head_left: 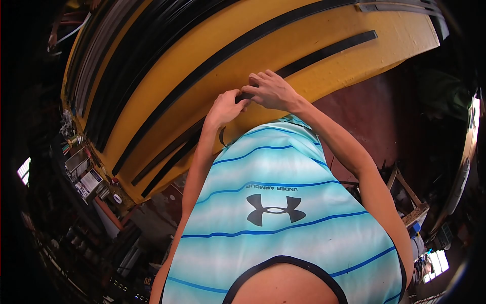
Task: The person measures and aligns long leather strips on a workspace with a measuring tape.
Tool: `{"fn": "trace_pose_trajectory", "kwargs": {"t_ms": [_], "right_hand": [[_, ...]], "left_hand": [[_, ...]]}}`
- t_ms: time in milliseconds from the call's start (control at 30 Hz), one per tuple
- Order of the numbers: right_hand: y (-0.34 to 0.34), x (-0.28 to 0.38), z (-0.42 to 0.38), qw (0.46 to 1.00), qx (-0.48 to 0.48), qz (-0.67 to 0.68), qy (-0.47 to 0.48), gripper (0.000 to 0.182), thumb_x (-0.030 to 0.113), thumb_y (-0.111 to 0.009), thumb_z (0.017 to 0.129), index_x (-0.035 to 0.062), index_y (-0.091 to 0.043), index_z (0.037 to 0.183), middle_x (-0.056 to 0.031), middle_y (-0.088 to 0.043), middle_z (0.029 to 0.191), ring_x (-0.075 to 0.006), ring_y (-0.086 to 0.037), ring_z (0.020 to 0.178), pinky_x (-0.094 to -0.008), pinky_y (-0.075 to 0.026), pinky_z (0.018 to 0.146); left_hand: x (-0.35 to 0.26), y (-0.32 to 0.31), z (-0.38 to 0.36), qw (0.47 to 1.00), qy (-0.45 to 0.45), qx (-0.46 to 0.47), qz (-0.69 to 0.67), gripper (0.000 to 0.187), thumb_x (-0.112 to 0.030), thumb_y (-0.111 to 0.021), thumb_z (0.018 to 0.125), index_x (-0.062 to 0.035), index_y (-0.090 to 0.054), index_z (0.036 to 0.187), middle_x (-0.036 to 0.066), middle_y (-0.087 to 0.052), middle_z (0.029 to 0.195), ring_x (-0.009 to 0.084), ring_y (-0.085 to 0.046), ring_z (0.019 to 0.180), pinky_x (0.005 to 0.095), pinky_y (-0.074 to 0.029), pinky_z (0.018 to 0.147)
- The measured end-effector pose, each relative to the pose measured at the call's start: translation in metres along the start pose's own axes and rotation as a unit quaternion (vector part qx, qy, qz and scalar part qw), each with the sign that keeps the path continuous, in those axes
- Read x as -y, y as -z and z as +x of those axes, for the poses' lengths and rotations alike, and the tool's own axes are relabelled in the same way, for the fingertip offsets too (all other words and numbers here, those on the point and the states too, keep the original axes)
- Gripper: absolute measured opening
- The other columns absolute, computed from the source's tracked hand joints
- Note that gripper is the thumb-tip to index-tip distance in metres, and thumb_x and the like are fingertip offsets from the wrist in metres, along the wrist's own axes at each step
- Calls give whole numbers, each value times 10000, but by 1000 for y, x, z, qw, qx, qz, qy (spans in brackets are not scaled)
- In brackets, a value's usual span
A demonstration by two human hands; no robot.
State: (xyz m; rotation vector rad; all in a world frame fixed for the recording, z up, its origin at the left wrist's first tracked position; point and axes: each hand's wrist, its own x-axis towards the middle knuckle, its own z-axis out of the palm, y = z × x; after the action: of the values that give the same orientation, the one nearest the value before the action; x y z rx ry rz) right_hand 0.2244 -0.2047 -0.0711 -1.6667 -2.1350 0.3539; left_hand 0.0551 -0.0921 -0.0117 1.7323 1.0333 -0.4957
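Observation:
A long black strip [329,52] lies across the yellow tabletop [405,43], running slantwise beneath both hands. My left hand [228,108] is closed on the strip, thumb and fingers pinched together near the table's front edge. Just to its right, my right hand [272,91] grips the same strip with curled fingers. The fingertips of the two hands nearly meet, and a short dark stretch shows between them. Beside my left wrist, a small dark curved piece [221,137] hangs at the table edge.
Farther back, another long black strip [207,63] curves over the table. A bundle of black and grey strips [129,76] lies at the far left. Papers and small boxes [88,180] crowd the left end. A wooden frame [412,202] stands at the right.

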Motion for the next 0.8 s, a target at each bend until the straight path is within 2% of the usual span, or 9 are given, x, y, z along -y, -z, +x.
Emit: {"fn": "trace_pose_trajectory", "kwargs": {"t_ms": [67, 167, 233, 367, 433, 667, 733, 800], "right_hand": [[-1, 0, 0, 1000, 1, 4, 0, 328, 254, -738, 868, 186, -652, 1177, -69, -593, 1100, -241, -624, 1026, -384, -461, 893], [-1, 3, 2, 999, 10, 34, -12, 330, 253, -735, 868, 195, -661, 1184, -58, -596, 1072, -236, -623, 1018, -381, -460, 893], [-2, 4, 1, 999, -1, 32, -11, 329, 250, -728, 864, 202, -672, 1185, -49, -597, 1044, -231, -620, 1007, -377, -457, 894], [-2, 1, -1, 1000, -18, 16, -7, 346, 255, -734, 847, 204, -682, 1185, -45, -594, 1032, -229, -608, 1018, -372, -453, 899], [1, 3, 0, 1000, -25, 12, -5, 313, 244, -736, 825, 185, -683, 1127, -51, -593, 1030, -227, -594, 1035, -373, -451, 901], [10, 11, 6, 999, -20, 26, 7, 232, 209, -725, 789, 147, -655, 1001, -90, -592, 1024, -243, -592, 1025, -388, -455, 927], [12, 12, 7, 998, 34, 57, -1, 250, 186, -730, 778, 136, -659, 1013, -118, -592, 1042, -270, -624, 972, -391, -494, 877], [10, 13, 7, 996, 35, 78, -8, 257, 173, -737, 775, 130, -661, 1017, -127, -592, 1050, -281, -638, 943, -395, -513, 833]], "left_hand": [[-2, 2, 2, 1000, -6, 5, 21, 307, -280, -670, 963, 19, -714, 1016, 128, -758, 837, 252, -738, 814, 392, -548, 784], [-4, 2, 5, 999, 38, 14, 21, 311, -280, -676, 961, 26, -715, 996, 132, -754, 808, 241, -742, 760, 375, -561, 752], [-2, -1, 7, 998, 48, -2, 32, 311, -267, -691, 974, 43, -715, 990, 105, -736, 771, 158, -701, 673, 306, -549, 679], [7, -3, 1, 1000, 14, -21, -17, 309, -267, -697, 972, 41, -718, 955, 104, -741, 758, 160, -716, 677, 300, -553, 688], [11, -1, -2, 996, 18, 8, -91, 357, -308, -703, 947, 39, -730, 869, 132, -752, 748, 197, -754, 723, 337, -575, 737], [12, 0, 4, 996, 40, 10, -77, 346, -297, -710, 947, 40, -731, 871, 118, -747, 740, 176, -745, 709, 324, -574, 712], [13, 0, 4, 995, 46, 20, -81, 321, -270, -684, 966, 36, -739, 883, 120, -750, 745, 176, -734, 684, 322, -574, 708], [12, -1, 3, 996, 50, 21, -69, 314, -256, -666, 977, 40, -741, 902, 121, -751, 750, 177, -729, 679, 322, -573, 711]]}}
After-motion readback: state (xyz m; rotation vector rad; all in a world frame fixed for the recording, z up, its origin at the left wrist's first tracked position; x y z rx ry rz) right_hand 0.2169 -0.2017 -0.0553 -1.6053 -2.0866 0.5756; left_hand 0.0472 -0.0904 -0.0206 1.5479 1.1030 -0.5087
